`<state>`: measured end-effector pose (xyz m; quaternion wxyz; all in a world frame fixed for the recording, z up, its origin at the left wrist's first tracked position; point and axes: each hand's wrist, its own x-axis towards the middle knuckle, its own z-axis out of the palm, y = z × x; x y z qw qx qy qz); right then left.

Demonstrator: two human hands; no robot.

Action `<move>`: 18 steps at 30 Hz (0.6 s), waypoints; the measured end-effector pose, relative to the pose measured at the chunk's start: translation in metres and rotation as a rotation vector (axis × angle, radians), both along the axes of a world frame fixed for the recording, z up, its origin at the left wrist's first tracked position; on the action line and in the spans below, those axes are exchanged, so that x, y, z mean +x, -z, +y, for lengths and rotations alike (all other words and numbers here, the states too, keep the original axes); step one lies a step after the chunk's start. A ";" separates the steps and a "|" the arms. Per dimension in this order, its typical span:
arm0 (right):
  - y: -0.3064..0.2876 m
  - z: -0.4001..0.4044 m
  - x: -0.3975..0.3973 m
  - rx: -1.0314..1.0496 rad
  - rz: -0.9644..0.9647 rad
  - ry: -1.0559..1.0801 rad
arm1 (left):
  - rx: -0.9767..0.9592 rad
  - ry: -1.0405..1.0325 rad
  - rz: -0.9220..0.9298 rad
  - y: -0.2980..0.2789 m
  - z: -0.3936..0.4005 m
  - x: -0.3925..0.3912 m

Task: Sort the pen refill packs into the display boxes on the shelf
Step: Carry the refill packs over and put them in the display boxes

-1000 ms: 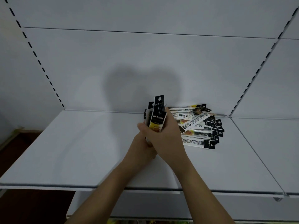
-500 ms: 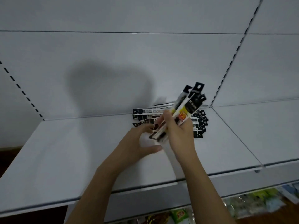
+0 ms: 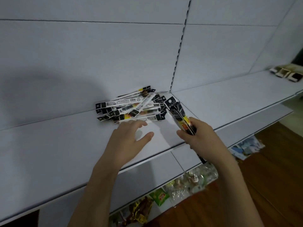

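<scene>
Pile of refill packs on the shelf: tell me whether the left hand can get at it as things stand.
Probably yes. The left hand hovers open just in front of the pile of refill packs, fingertips near its front edge, with only bare shelf between. The right hand holds its bundle off to the side.

Single head view — close, angled down at the white shelf [image 3: 65,145].

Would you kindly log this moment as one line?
right hand: grips bundle of black-and-yellow refill packs | left hand: open, near loose pack pile | white metal shelf
</scene>
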<state>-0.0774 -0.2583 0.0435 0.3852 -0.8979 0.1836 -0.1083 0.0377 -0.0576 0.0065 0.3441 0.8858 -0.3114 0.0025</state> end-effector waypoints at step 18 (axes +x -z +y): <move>0.037 -0.238 -0.314 -0.017 0.186 0.387 | 0.410 0.631 0.075 0.021 -0.314 -0.212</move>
